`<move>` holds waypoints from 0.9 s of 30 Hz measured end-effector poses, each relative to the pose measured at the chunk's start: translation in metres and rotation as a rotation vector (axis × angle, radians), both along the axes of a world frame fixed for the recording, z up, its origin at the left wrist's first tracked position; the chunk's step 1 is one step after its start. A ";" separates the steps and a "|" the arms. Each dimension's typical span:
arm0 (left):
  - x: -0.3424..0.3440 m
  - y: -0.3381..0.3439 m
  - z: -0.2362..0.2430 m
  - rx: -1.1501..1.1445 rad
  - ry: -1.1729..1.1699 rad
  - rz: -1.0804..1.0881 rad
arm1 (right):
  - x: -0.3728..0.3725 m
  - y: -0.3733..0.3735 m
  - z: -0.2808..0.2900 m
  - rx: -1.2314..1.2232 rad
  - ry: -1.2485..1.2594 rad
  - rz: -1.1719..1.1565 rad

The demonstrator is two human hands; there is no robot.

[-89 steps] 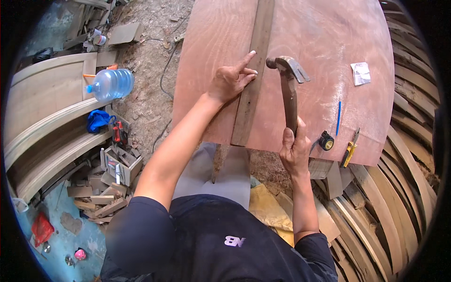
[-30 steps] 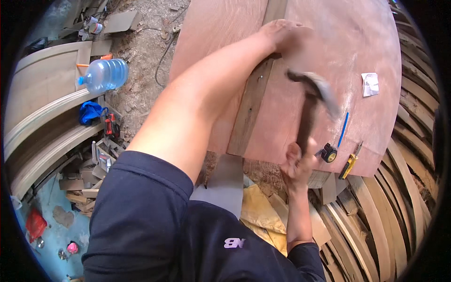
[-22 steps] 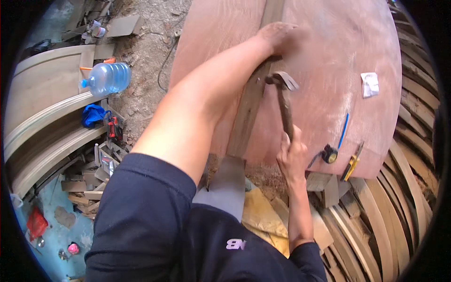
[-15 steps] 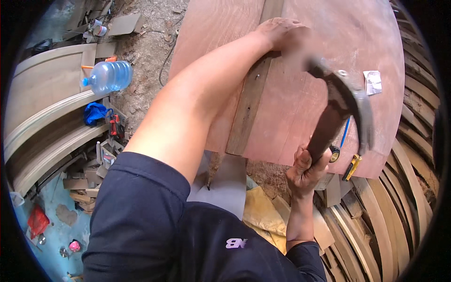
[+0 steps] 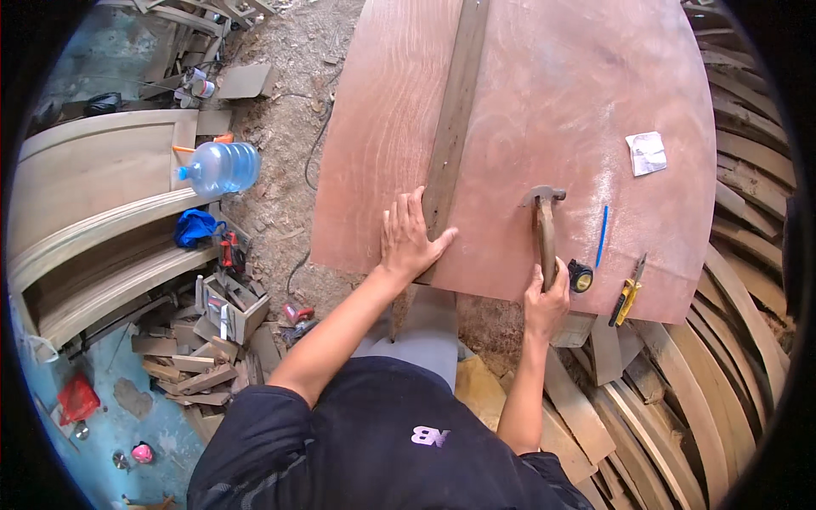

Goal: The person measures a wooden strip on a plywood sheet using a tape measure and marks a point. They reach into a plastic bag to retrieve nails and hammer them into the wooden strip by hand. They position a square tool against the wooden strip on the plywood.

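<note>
The person's right hand (image 5: 546, 304) has its fingers clamped around the wooden handle of a hammer (image 5: 546, 223), whose head is on the far side from the person, claw toward the left. The hammer is over the reddish wooden surface (image 5: 357, 170), to the right of a long brown strip (image 5: 459, 102); whether its head touches the surface cannot be told. The left hand (image 5: 410, 244) lies palm down at the near end of the strip, its fingers slightly spread and the thumb well apart from them, reaching across the strip.

Just right of the right hand is a black and yellow tape measure (image 5: 580, 276), with a thin blue stick (image 5: 603, 236) and a yellow-handled knife (image 5: 627, 297) near it. Farther off lies a whitish packet or paper (image 5: 647, 154); any contents are hidden.

To the left, an open wooden box (image 5: 252, 322) holds wood pieces and a pale item too small to make out; offcuts (image 5: 200, 365) are heaped beside it. A clear bluish jug (image 5: 225, 168) is at the end of a panelled wooden piece (image 5: 93, 161), blue cap toward the left; what it holds cannot be told. Beyond is a small white tin (image 5: 202, 88), its inside unseen. A red plastic bag (image 5: 78, 398) lies at lower left, contents unclear.
</note>
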State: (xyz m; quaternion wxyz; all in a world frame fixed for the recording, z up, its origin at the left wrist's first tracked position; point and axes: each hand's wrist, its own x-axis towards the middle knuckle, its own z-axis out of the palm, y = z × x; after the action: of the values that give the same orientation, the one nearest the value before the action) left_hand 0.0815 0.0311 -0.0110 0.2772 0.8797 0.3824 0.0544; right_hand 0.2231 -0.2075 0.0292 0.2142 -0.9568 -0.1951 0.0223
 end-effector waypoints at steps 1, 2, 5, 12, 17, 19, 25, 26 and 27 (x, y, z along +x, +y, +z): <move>-0.001 -0.001 -0.006 0.008 -0.003 0.001 | 0.002 0.000 -0.003 0.039 0.009 0.001; 0.001 0.000 -0.009 0.002 -0.031 -0.002 | 0.005 0.000 -0.005 0.084 0.022 -0.001; 0.000 0.002 -0.009 0.000 -0.049 -0.003 | 0.011 0.006 0.003 0.120 0.040 0.006; 0.003 -0.009 0.003 -0.067 0.022 0.116 | 0.025 0.007 -0.005 0.157 0.055 0.071; -0.001 -0.012 0.034 -0.069 0.130 0.133 | 0.031 0.009 0.020 0.304 0.163 0.130; -0.006 -0.015 0.048 -0.055 0.193 0.121 | 0.039 0.011 0.029 0.309 0.143 0.138; -0.018 -0.020 0.025 0.022 0.174 0.012 | 0.069 0.019 -0.003 0.258 0.086 0.092; -0.017 -0.020 0.024 0.035 0.152 0.015 | 0.072 0.022 -0.006 0.241 0.099 0.064; -0.017 -0.019 0.022 0.046 0.131 0.018 | 0.075 0.024 -0.009 0.223 0.114 0.035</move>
State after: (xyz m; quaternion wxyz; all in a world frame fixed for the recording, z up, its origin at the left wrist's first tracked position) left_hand 0.0641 0.0117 0.0115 0.2311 0.8841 0.4061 0.0081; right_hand 0.2983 -0.1831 0.0204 0.3295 -0.9207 -0.2006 0.0585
